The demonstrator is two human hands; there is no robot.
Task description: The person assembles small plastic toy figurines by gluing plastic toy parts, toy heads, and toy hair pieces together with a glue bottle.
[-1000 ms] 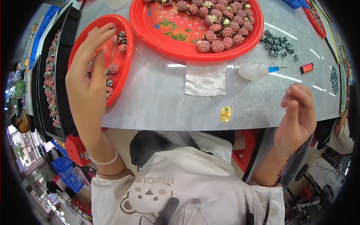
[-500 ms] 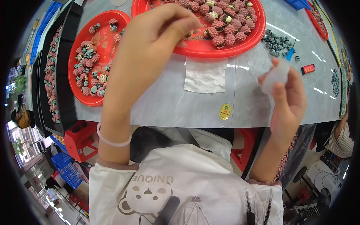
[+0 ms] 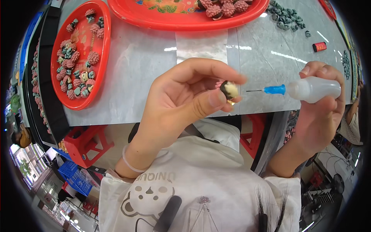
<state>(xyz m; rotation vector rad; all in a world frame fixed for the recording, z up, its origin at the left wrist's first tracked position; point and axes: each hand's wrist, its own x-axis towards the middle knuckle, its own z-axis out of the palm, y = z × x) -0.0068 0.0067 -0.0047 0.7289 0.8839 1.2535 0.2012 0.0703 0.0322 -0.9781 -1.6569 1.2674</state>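
Note:
My left hand pinches a small pink, dark and cream figurine between thumb and fingers, above the table's near edge. Its cream side faces right, while the fingers cover much of the pink part. In my right hand is a translucent white squeeze bottle, held sideways. A blue needle tip on the bottle points left at the figurine, and a short gap separates the two.
A large red tray with pink pieces lies at the far middle. To the left are a smaller red tray of pink and grey-green pieces and a black bin. Loose grey-green pieces, a small red cylinder and white cloth lie beyond my hands.
My left hand has come back from the large tray, now showing the figurine in its fingers. The bottle has tipped from upright to level, its needle pointing left. The view has shifted.

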